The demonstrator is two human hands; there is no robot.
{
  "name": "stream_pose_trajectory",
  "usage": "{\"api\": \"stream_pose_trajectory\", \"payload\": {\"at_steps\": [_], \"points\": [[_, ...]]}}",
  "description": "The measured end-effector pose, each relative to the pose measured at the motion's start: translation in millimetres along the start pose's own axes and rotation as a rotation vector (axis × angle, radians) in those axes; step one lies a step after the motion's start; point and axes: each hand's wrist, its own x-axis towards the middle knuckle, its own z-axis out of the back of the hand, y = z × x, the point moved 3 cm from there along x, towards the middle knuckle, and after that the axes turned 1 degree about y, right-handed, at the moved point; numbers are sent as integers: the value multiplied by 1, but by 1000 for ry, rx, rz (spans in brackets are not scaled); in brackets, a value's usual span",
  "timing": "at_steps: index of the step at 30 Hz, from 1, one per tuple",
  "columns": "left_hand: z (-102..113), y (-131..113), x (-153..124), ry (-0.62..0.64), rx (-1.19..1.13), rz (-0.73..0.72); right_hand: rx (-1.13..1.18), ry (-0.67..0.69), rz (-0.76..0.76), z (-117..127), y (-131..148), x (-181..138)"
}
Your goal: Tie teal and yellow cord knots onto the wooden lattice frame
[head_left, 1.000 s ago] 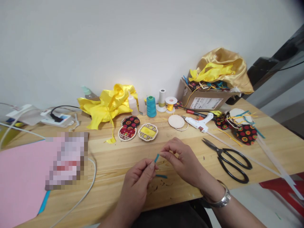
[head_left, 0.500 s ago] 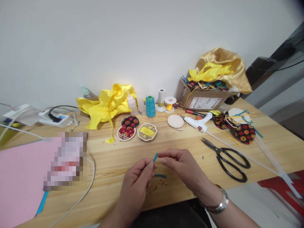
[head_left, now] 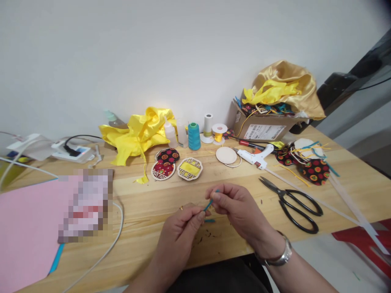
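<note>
A thin teal strip [head_left: 208, 204], like a narrow ribbon or cord, stretches between my two hands at the front of the wooden table [head_left: 137, 228]. My left hand [head_left: 180, 234] pinches its lower end between thumb and forefinger. Its upper end is caught between the thumb and fingers of my right hand [head_left: 233, 207], with a short tip poking out above. Behind the fingers lies another short teal piece [head_left: 210, 220], partly hidden. Dark scraps [head_left: 207, 234] are scattered below my hands. To the right, black-handled scissors [head_left: 290, 203] rest on the tabletop.
Farther back lie a gourd-shaped patterned piece [head_left: 165, 165], a yellow wood-framed piece [head_left: 190, 169] and a white glue gun [head_left: 255, 156]. A teal thread cone [head_left: 194, 136], yellow satin [head_left: 137, 134] and a cardboard box [head_left: 259, 128] line the wall. Pink sheet [head_left: 30, 228] lies left.
My right hand has moved slightly up and closed on the top end of the teal strip. More of the strip now shows, slanting between both hands.
</note>
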Motion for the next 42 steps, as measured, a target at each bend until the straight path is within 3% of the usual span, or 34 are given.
{"api": "stream_pose_trajectory", "payload": {"at_steps": [4, 8, 10, 15, 17, 20, 21, 23, 27, 33, 42], "points": [[1, -5, 0, 35, 139, -123, 162, 79, 24, 3, 16, -4], [4, -1, 4, -17, 283, -229, 187, 94, 109, 4, 33, -8], [9, -1, 7, -109, 345, -284, 144, 72, 181, 6, 42, -9], [29, -16, -3, -528, 367, -371, -19, 11, 369, 8, 58, -14], [30, -20, -8, -404, 233, -231, -65, 2, 407, 7, 59, -16], [11, -16, -16, 182, -127, 168, -129, 17, 440, 2, 57, -21], [3, -15, -20, 324, -277, 274, -159, 27, 446, 0, 55, -23], [-6, -13, -23, 431, -526, 404, -258, 59, 446, -4, 52, -29], [-16, -9, -21, 425, -778, 528, -627, 228, 421, -11, 47, -44], [-17, -6, -11, 320, -835, 469, -1040, 481, 377, -23, 42, -57], [-5, 7, 2, 123, -723, 488, -1140, 625, 259, -21, 24, -60]]}}
